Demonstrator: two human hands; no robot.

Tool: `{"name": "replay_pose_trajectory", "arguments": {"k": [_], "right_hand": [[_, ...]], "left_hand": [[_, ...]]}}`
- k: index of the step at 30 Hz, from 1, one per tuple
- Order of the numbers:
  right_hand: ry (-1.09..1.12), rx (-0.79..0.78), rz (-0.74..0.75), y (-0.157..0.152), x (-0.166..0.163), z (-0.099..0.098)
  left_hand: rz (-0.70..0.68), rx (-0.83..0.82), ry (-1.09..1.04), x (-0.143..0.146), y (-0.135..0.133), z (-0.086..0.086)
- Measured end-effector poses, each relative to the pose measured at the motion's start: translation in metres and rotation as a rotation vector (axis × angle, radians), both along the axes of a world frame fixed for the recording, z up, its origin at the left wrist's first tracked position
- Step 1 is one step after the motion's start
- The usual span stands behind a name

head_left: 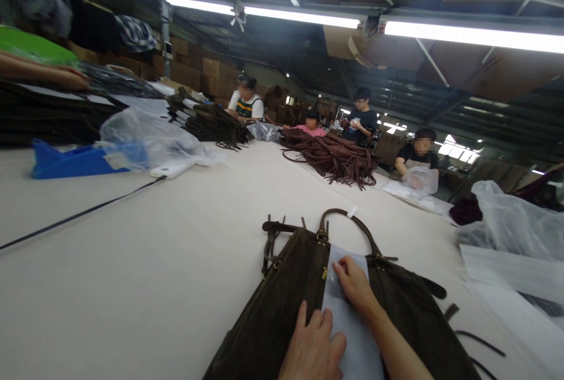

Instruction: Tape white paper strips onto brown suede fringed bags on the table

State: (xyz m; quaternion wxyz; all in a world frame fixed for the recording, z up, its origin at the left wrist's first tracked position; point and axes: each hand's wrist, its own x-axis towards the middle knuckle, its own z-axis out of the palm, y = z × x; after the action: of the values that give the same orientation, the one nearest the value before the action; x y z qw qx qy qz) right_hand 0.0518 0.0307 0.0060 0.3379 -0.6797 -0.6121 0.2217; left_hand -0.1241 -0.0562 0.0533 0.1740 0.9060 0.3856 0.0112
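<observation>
A dark brown bag [282, 303] with a curved handle [348, 218] lies flat on the white table [176, 239] in front of me. A pale sheet of paper [352, 333] rests on the bag's middle. My left hand [314, 345] lies flat at the sheet's near left edge, fingers stretched out and pressing on bag and paper. My right hand [355, 283] rests on the sheet's upper part, fingers curled down onto the paper near its top edge.
Piles of dark straps [335, 157] and stacked bags [211, 121] lie farther along the table. Clear plastic bags [145, 136] and a blue tray [70, 160] sit at left, more plastic [515, 221] at right. Several people work at the far end; another person's arm [44, 71] shows at left.
</observation>
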Motion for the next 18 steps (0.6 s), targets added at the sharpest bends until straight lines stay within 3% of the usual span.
{"name": "replay_pose_trajectory", "arguments": {"k": [4,15,18], "right_hand": [[0.087,-0.059,0.155,-0.015,0.004,0.002],[-0.012,0.074,-0.031,-0.004,-0.012,-0.002],[0.060,0.014,-0.018,-0.003,-0.012,0.007]], "left_hand": [[0.010,0.021,-0.011,0.001,-0.002,-0.003],[0.011,0.063,-0.032,-0.003,-0.002,-0.001],[0.020,0.076,-0.054,-0.006,-0.002,0.003]]}}
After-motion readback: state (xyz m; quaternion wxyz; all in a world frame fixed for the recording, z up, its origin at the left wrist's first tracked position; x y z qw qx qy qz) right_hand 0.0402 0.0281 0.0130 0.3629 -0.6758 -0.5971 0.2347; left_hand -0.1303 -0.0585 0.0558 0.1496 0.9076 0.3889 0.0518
